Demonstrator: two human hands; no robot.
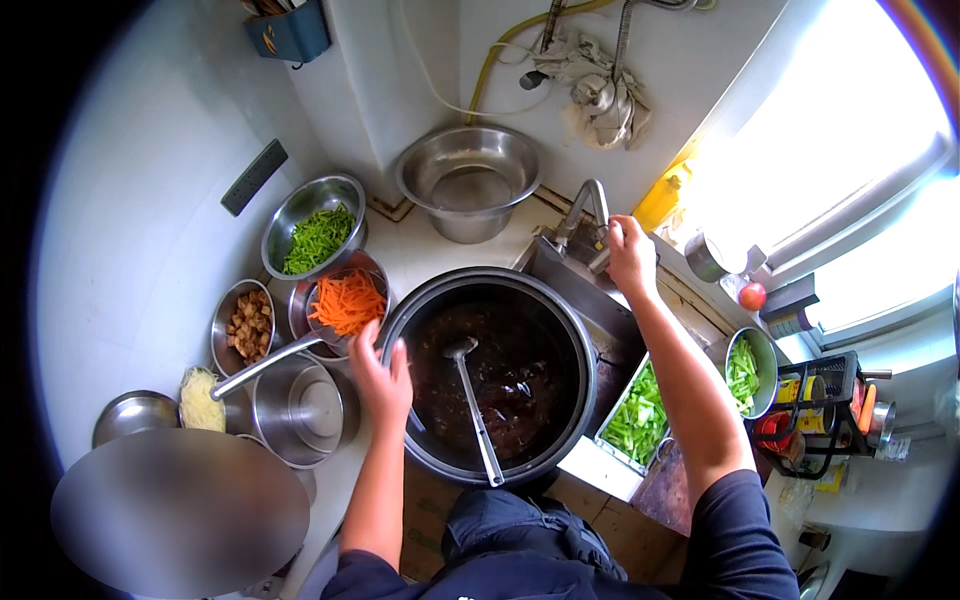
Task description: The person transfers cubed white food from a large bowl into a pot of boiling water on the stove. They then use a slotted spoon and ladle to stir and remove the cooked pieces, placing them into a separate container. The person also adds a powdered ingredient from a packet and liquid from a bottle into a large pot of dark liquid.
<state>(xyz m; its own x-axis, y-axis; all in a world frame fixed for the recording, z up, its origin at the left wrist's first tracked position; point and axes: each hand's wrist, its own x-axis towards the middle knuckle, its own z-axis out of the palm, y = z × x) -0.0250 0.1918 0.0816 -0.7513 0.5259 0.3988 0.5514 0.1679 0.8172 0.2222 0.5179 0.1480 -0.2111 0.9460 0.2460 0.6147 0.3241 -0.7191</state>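
My right hand (631, 255) is raised at the metal faucet (587, 196) over the sink, its fingers curled against it; the exact contact is partly hidden. My left hand (385, 379) hangs by the left rim of a large black pot (491, 276), fingers apart, holding nothing. Dark brown liquid (517, 405) with small bits fills the pot's lower part. A metal ladle (478, 420) rests in it, its handle leaning on the near rim. Just beyond my left hand, shredded carrots (346, 301) sit in a steel bowl (379, 274), where a long-handled utensil (266, 366) also rests.
To the left are bowls of cut greens (321, 238) and browned cubes (250, 328), pale shreds (201, 401) and a steel pot (300, 409). A steel basin (469, 135) stands behind. Right of the pot are the sink (592, 330), a tray of chopped greens (637, 416) and a rack (817, 409).
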